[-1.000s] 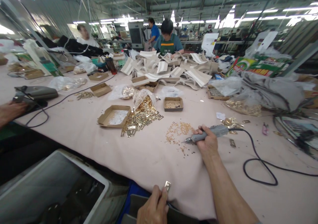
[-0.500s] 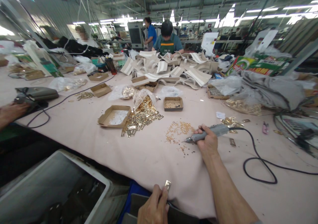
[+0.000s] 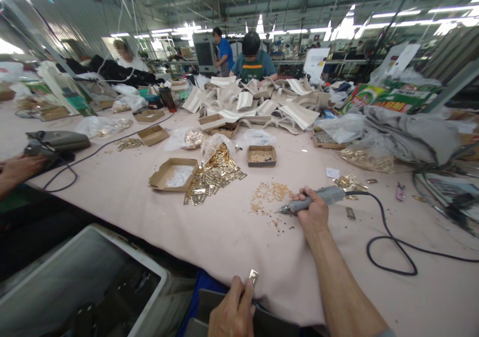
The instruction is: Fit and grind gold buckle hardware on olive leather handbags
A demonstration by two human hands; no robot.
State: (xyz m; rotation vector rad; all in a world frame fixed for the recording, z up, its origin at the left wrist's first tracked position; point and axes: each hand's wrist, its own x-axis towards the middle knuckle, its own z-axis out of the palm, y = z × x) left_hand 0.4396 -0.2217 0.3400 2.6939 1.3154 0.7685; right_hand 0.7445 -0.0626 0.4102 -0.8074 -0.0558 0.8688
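Near the table's front edge, my left hand [image 3: 232, 308] pinches a small gold metal plate [image 3: 253, 276] with a hole in it. Under that hand lies a dark flat piece of material [image 3: 275, 322], its lower part out of frame. My right hand [image 3: 313, 211] is wrapped round a grey electric screwdriver [image 3: 318, 200], whose tip points left, close to scattered small gold screws [image 3: 272, 196]. A few dark specks lie by the tip. From the screwdriver's back end a black cord [image 3: 385, 227] loops over the table to the right.
A heap of gold plates [image 3: 213, 180] spills from a plastic bag. Beside it stand cardboard trays [image 3: 154, 182] [image 3: 261, 164]. Grey-white cut pieces [image 3: 258, 100] are piled farther back. A white-rimmed bin [image 3: 160, 272] sits lower left. Another person's hand [image 3: 24, 167] is at far left; co-workers stand behind.
Both my hands keep their holds almost unmoved. The whole view has shifted very slightly. At the back, the person in blue has moved a little.
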